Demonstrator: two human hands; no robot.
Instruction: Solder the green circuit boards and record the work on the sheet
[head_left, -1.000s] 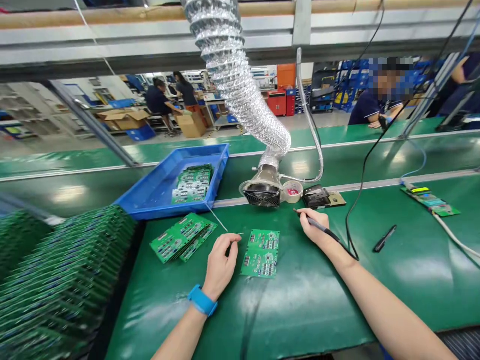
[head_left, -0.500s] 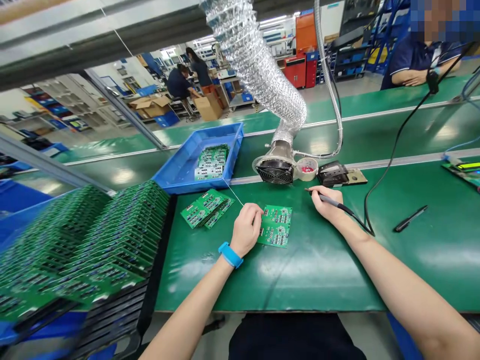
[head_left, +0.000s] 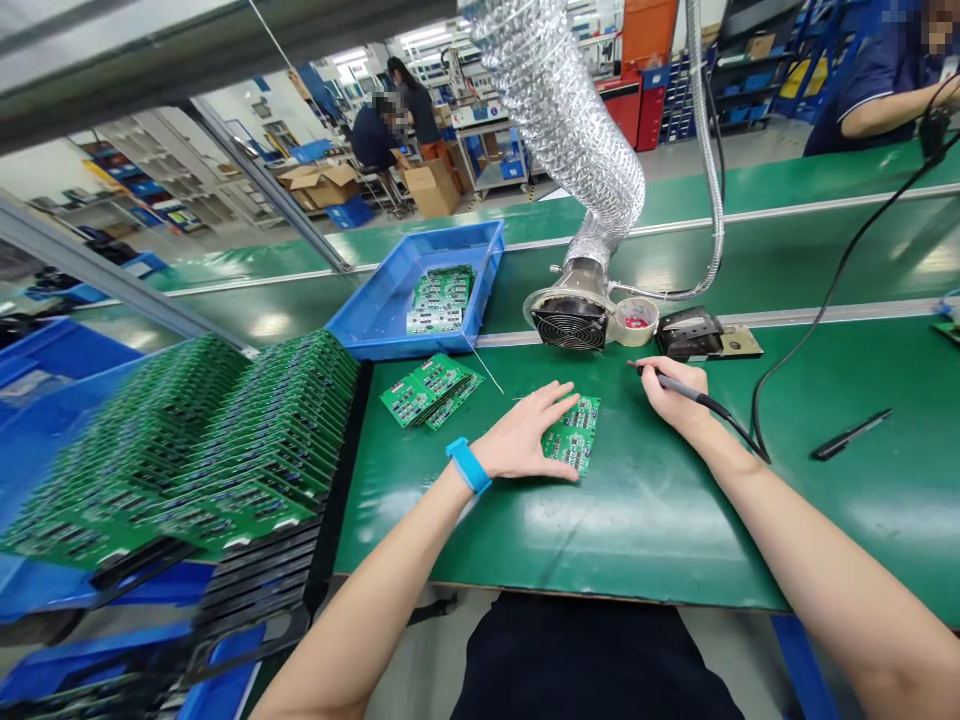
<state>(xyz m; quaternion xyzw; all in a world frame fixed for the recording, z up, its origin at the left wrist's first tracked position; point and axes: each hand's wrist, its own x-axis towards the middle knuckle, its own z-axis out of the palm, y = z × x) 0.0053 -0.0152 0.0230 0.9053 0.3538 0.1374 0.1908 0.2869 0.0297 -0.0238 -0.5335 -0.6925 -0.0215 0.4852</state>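
Observation:
My left hand (head_left: 527, 438), a blue band on its wrist, is spread over a green circuit board (head_left: 583, 432) on the bench. Its fingers and thumb reach across the board and hide the left part; whether they press on it I cannot tell. In my right hand (head_left: 681, 405) is a soldering iron (head_left: 673, 384), held like a pen, tip pointing left and clear of the board. A thin solder wire (head_left: 489, 368) slants down from the tray's corner, its end free. Left of the hand lies a small stack of circuit boards (head_left: 431, 390).
A fume fan (head_left: 570, 322) on a foil duct stands behind the board, beside a small round dish (head_left: 636, 322) and a soldering-iron stand (head_left: 690, 335). A blue tray (head_left: 367, 325) holds boards. Racked boards (head_left: 262, 440) fill the left. A pen (head_left: 851, 435) lies right; a co-worker (head_left: 870, 100) sits opposite.
My left hand has let go of the solder wire, opened and moved right over the circuit board. My right hand keeps the soldering iron near the same spot. The view has shifted slightly.

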